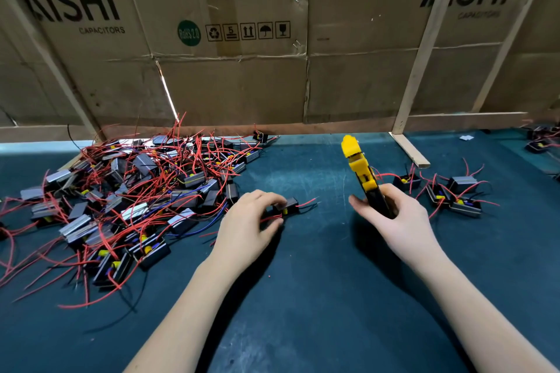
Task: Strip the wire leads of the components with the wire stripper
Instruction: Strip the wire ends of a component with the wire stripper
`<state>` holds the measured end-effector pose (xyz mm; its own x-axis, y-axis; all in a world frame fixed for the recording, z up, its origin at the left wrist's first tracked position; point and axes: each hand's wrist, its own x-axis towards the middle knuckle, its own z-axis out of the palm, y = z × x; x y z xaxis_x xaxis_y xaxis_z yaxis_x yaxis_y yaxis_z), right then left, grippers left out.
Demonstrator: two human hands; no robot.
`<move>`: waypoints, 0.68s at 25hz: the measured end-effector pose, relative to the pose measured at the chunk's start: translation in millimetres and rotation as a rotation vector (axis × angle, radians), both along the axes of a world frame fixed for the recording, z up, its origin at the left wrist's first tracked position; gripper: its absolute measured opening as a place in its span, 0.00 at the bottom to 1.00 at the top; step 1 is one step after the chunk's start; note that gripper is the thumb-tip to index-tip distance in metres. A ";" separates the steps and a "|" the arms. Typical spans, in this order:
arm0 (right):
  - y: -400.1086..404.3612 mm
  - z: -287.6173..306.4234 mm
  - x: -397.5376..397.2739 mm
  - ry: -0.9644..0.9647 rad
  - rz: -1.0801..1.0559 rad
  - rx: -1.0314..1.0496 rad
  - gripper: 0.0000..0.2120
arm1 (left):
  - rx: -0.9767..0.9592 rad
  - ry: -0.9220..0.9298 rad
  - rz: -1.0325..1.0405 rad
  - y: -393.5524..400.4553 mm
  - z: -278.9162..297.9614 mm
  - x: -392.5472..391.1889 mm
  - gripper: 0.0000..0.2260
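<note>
Left hand (251, 221) curled round a small black component (289, 206) on the dark green tabletop (318, 297), red leads (306, 202) trailing right. Right hand (397, 218) wrapped round the black handles of the yellow wire stripper (360, 169), head tilted up and away, well apart from the component. Heaped components (121, 200) left of the hands; a few more (448, 194) to the right, cardboard wall (242, 70) behind.
</note>
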<state>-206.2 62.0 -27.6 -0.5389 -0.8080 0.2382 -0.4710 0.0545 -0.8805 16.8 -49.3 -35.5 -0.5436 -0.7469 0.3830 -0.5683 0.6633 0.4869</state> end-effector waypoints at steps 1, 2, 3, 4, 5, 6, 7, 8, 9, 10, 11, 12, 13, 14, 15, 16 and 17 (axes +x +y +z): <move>-0.6 -1.4 -0.6 0.022 -0.049 0.038 0.22 | 0.026 0.036 0.039 -2.0 -0.8 -0.3 0.10; -0.9 -2.7 -1.7 0.031 -0.096 0.068 0.23 | 0.051 0.058 0.090 -4.5 -1.1 0.7 0.07; -0.7 -3.9 -3.9 0.036 -0.137 0.084 0.23 | 0.071 0.059 0.138 -6.1 -1.4 2.0 0.05; -0.4 -4.6 -6.7 0.039 -0.169 0.085 0.23 | 0.087 0.047 0.172 -7.9 -2.1 3.6 0.05; 0.0 -4.7 -9.5 0.040 -0.189 0.080 0.23 | 0.093 0.021 0.190 -10.0 -2.8 5.7 0.05; -0.3 -4.3 -11.3 0.041 -0.202 0.076 0.22 | 0.086 -0.006 0.201 -11.7 -2.9 8.0 0.06; -0.3 -4.0 -12.6 0.044 -0.210 0.073 0.21 | 0.059 -0.012 0.215 -12.4 -2.3 9.3 0.07; -0.7 -4.2 -13.1 0.053 -0.213 0.073 0.21 | 0.016 0.009 0.223 -11.6 -1.4 9.5 0.08; -1.2 -5.1 -13.0 0.065 -0.211 0.080 0.20 | -0.023 0.052 0.214 -9.8 -0.2 7.8 0.09; -1.5 -6.2 -12.3 0.080 -0.204 0.092 0.19 | -0.040 0.088 0.176 -6.7 1.2 3.9 0.09; -1.8 -7.4 -10.9 0.100 -0.195 0.107 0.19 | -0.039 0.095 0.111 -2.7 1.7 -1.6 0.10; -2.3 -8.6 -8.9 0.131 -0.187 0.125 0.19 | -0.027 0.070 0.033 1.8 0.8 -8.4 0.11; -2.9 -9.7 -6.9 0.170 -0.181 0.141 0.19 | -0.016 0.026 -0.035 5.8 -1.1 -15.4 0.11; -3.3 -10.9 -5.3 0.209 -0.179 0.156 0.20 | -0.009 -0.017 -0.073 8.4 -2.4 -21.5 0.11; -3.6 -12.1 -4.3 0.247 -0.180 0.167 0.21 | -0.012 -0.039 -0.081 9.7 -2.7 -25.3 0.09; -3.7 -13.0 -4.2 0.289 -0.186 0.179 0.21 | -0.019 -0.039 -0.068 9.9 -2.6 -26.5 0.08; -3.0 -13.8 -4.5 0.350 -0.200 0.191 0.22 | -0.028 -0.028 -0.049 9.3 -2.9 -25.5 0.06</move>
